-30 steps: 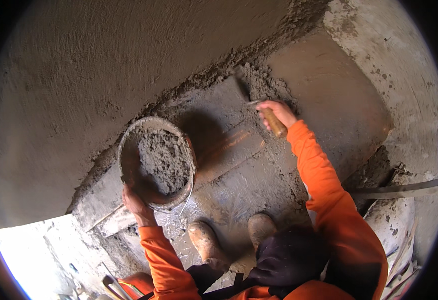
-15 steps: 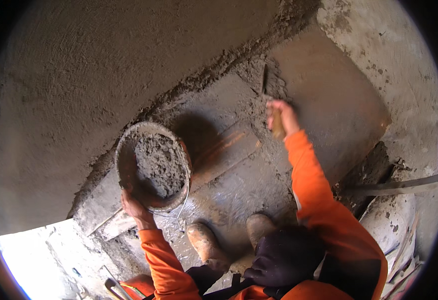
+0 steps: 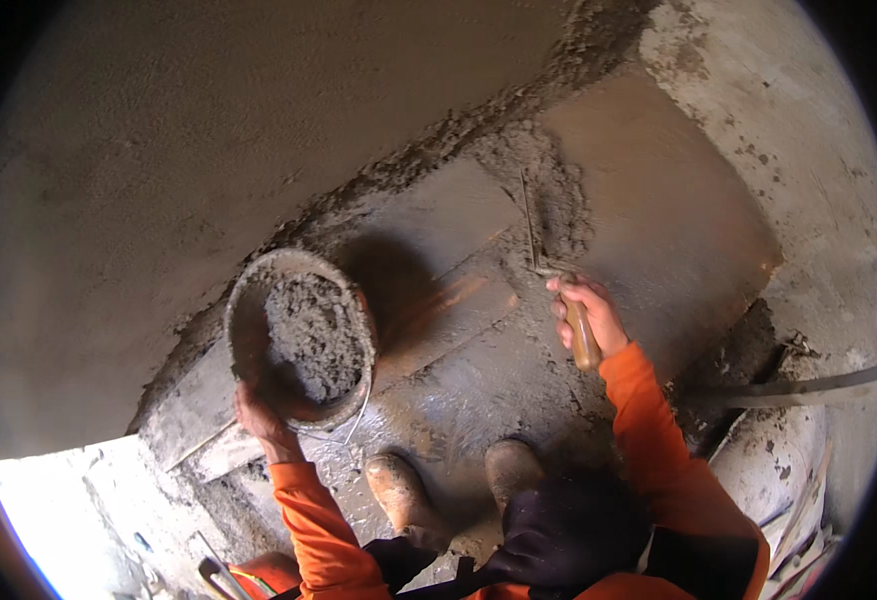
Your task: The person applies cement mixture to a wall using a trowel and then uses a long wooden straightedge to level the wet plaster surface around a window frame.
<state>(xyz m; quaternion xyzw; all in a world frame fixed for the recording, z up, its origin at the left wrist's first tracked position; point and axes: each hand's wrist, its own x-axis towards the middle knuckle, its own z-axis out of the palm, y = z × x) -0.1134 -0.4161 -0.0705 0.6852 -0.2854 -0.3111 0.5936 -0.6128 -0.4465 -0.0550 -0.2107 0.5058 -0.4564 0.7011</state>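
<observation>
My left hand (image 3: 263,420) grips the near rim of a round bucket (image 3: 366,345), which is tilted toward me. Grey wet mortar (image 3: 313,330) fills part of it, and a thin wire handle hangs on its near side. In my right hand (image 3: 593,315) is the wooden handle of a trowel (image 3: 529,225), its blade seen nearly edge-on and pointing away from me. Beside the blade a patch of rough mortar (image 3: 562,195) lies on the boards. My left fingertips are partly hidden by the bucket.
Mortar-smeared boards (image 3: 438,215) lie underfoot, with my boots (image 3: 398,490) on the wet surface. A grey plastered wall (image 3: 208,130) stands at left and far side, a rough wall (image 3: 758,130) at right. A bar (image 3: 798,390) juts in from the right. An orange object (image 3: 263,575) is at lower left.
My right hand has drawn the trowel back toward me, and its blade has turned more edge-on. The bucket and left hand have shifted only slightly.
</observation>
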